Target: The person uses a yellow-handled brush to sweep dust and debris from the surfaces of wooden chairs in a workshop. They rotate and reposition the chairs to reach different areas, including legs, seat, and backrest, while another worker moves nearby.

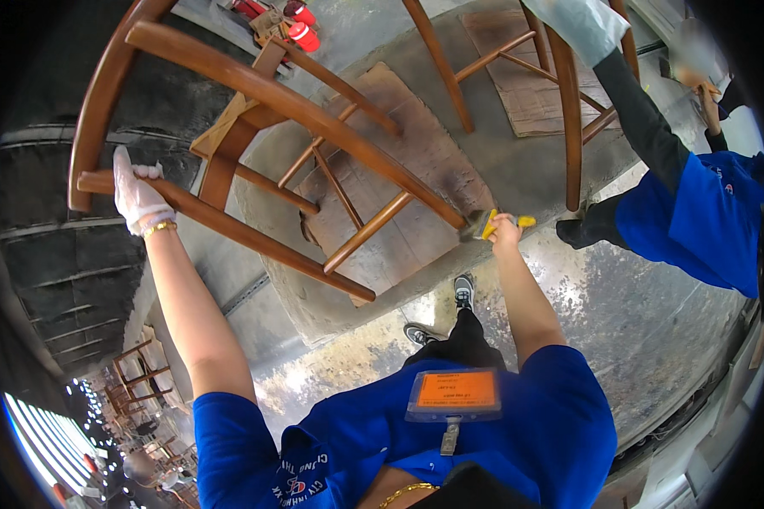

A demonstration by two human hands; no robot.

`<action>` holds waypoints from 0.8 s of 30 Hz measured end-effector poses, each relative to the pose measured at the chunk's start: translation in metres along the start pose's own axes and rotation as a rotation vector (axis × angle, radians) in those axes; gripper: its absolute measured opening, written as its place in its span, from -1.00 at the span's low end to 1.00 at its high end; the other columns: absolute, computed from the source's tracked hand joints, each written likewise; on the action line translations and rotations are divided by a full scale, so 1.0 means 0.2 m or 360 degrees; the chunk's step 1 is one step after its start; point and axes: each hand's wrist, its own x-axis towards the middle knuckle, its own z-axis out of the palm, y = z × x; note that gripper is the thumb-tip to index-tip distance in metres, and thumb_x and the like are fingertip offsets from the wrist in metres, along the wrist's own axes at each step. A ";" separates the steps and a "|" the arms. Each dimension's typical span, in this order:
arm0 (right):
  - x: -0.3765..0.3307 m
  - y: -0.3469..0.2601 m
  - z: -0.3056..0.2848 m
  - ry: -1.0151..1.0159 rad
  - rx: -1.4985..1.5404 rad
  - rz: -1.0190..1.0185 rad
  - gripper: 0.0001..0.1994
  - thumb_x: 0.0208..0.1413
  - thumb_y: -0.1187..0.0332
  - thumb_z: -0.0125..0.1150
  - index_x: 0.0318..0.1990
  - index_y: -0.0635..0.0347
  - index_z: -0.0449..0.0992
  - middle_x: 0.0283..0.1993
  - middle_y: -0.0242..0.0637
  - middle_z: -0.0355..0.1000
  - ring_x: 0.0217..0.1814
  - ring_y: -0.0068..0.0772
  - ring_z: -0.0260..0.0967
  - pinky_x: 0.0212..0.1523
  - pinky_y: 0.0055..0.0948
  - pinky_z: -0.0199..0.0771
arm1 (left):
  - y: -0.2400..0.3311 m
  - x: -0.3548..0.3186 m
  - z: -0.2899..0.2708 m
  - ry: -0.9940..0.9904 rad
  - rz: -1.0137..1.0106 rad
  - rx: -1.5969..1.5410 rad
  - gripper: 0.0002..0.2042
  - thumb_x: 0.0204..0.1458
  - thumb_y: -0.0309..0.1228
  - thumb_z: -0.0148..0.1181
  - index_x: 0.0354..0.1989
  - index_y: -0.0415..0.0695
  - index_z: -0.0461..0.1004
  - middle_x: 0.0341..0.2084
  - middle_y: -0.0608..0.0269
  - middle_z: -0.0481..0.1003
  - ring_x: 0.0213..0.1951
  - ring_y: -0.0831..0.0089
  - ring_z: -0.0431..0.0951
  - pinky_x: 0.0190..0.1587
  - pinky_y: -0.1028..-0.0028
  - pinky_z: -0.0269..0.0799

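A brown wooden chair frame (293,97) lies tilted in front of me, its long legs reaching toward me. My left hand (137,191), in a thin white glove, is closed round the frame at the left, near a joint of two members. In my bare right hand (505,233) is a paintbrush (488,224) with a yellow handle. Its dark bristles are at the end of one long leg, touching or very close to it; I cannot tell which. Under the chair lies a stained sheet of cardboard (399,246).
At right a co-worker in a blue shirt (713,225) reaches a dark sleeve toward another wooden chair (569,110), which stands by a second cardboard sheet (518,81). Red containers (304,36) sit at the back. More wooden furniture (142,373) is at far left.
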 end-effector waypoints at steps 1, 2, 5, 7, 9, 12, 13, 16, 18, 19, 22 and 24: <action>-0.02 -0.03 0.04 0.0319 -0.0266 -0.0172 -0.77 0.02 0.60 0.35 -0.24 0.12 0.44 -0.19 -0.14 0.57 -0.22 -0.26 0.62 -0.20 -0.19 0.66 | -0.01 0.03 0.00 0.0025 -0.0010 0.0026 -0.78 0.23 -0.25 0.35 -0.17 -0.17 0.61 -0.61 0.41 0.25 -0.57 0.53 0.29 -0.27 0.36 0.50; -0.07 -0.06 0.14 0.0145 -0.0230 -0.0305 -0.78 -0.05 0.57 0.39 -0.26 0.19 0.49 -0.29 -0.15 0.57 -0.38 -0.31 0.58 -0.33 -0.31 0.64 | -0.02 0.05 0.00 -0.0003 0.0004 0.0006 -0.78 0.23 -0.25 0.34 -0.19 -0.17 0.61 -0.61 0.41 0.25 -0.57 0.52 0.29 -0.27 0.36 0.51; -0.39 -0.21 0.66 -0.0405 -0.0117 -0.0521 -0.78 -0.06 0.61 0.35 -0.22 0.16 0.58 -0.28 -0.39 0.54 -0.22 -0.53 0.50 -0.16 -0.37 0.50 | -0.03 0.14 0.00 -0.0014 -0.0056 0.0052 -0.75 0.23 -0.22 0.35 -0.33 -0.16 0.57 -0.64 0.38 0.25 -0.58 0.50 0.31 -0.27 0.34 0.53; -0.57 -0.39 0.89 -0.1133 0.0089 -0.0553 -0.80 0.12 0.66 0.27 -0.32 0.07 0.47 -0.23 -0.35 0.49 -0.18 -0.48 0.50 -0.24 -0.39 0.54 | -0.04 0.19 0.00 -0.0005 -0.0081 0.0131 -0.69 0.21 -0.19 0.37 -0.45 -0.15 0.52 -0.67 0.35 0.27 -0.58 0.46 0.35 -0.28 0.32 0.53; -0.64 -0.48 1.02 -0.1469 0.0537 -0.0352 -0.77 0.16 0.65 0.28 -0.36 0.05 0.42 -0.19 -0.31 0.51 -0.08 -0.31 0.56 -0.16 -0.28 0.59 | -0.04 0.22 0.01 0.0031 -0.0139 0.0118 -0.57 0.15 -0.11 0.41 -0.60 -0.11 0.42 -0.70 0.31 0.30 -0.58 0.38 0.40 -0.29 0.28 0.51; -0.52 -0.45 0.84 -0.1613 0.0576 -0.0014 -0.75 0.17 0.65 0.25 -0.26 0.00 0.37 -0.13 -0.30 0.47 0.07 -0.19 0.51 0.09 -0.15 0.53 | -0.04 0.24 0.00 0.0053 -0.0104 0.0277 -0.67 0.20 -0.13 0.36 -0.37 -0.20 0.60 -0.66 0.31 0.28 -0.56 0.40 0.38 -0.21 0.23 0.61; -0.45 -0.38 0.72 -0.1360 0.0514 0.0100 -0.74 0.16 0.63 0.26 -0.19 0.00 0.37 -0.09 -0.32 0.45 0.11 -0.19 0.48 0.09 -0.13 0.50 | -0.04 0.24 -0.01 0.0040 -0.0074 0.0339 -0.67 0.20 -0.13 0.37 -0.31 -0.20 0.62 -0.65 0.31 0.29 -0.56 0.40 0.38 -0.21 0.24 0.61; -0.31 -0.26 0.29 -0.0503 0.0179 0.0156 -0.69 0.06 0.67 0.24 -0.22 -0.08 0.43 -0.18 -0.39 0.44 0.00 -0.30 0.51 -0.15 -0.25 0.53 | -0.05 0.24 -0.03 -0.0011 -0.0067 0.0199 -0.63 0.15 -0.11 0.42 -0.41 -0.24 0.64 -0.66 0.29 0.37 -0.57 0.43 0.42 -0.23 0.32 0.59; -0.34 -0.23 0.19 0.0010 -0.0030 -0.0114 -0.70 0.03 0.74 0.17 -0.40 -0.04 0.44 -0.27 -0.34 0.48 -0.19 -0.33 0.56 -0.25 -0.35 0.56 | -0.05 0.24 -0.03 -0.0025 -0.0091 0.0120 -0.63 0.15 -0.13 0.42 -0.38 -0.26 0.64 -0.67 0.28 0.38 -0.57 0.43 0.43 -0.23 0.31 0.60; -0.40 -0.25 0.19 -0.0107 -0.0146 -0.0214 -0.73 0.03 0.73 0.21 -0.43 0.03 0.44 -0.13 -0.19 0.56 -0.07 -0.29 0.57 -0.15 -0.32 0.60 | -0.05 0.24 -0.04 -0.0006 -0.0060 0.0170 -0.64 0.15 -0.13 0.41 -0.36 -0.27 0.65 -0.67 0.27 0.39 -0.57 0.43 0.43 -0.23 0.31 0.60; -0.73 -0.30 0.53 -0.1096 -0.0179 -0.0979 -0.82 0.11 0.61 0.35 -0.42 0.19 0.46 0.36 0.22 0.41 0.30 -0.14 0.47 0.24 -0.24 0.47 | -0.05 0.23 -0.04 -0.0008 0.0030 0.0197 -0.64 0.14 -0.14 0.41 -0.25 -0.29 0.70 -0.69 0.26 0.43 -0.55 0.44 0.45 -0.22 0.37 0.58; -0.96 -0.33 0.86 -0.1352 -0.0460 -0.1529 -0.82 0.19 0.53 0.38 -0.43 0.19 0.50 0.34 0.21 0.43 0.24 -0.16 0.53 0.23 -0.26 0.49 | -0.04 0.22 -0.04 -0.0020 0.0019 0.0272 -0.65 0.20 -0.19 0.37 -0.02 -0.21 0.68 -0.61 0.35 0.36 -0.56 0.49 0.37 -0.29 0.39 0.54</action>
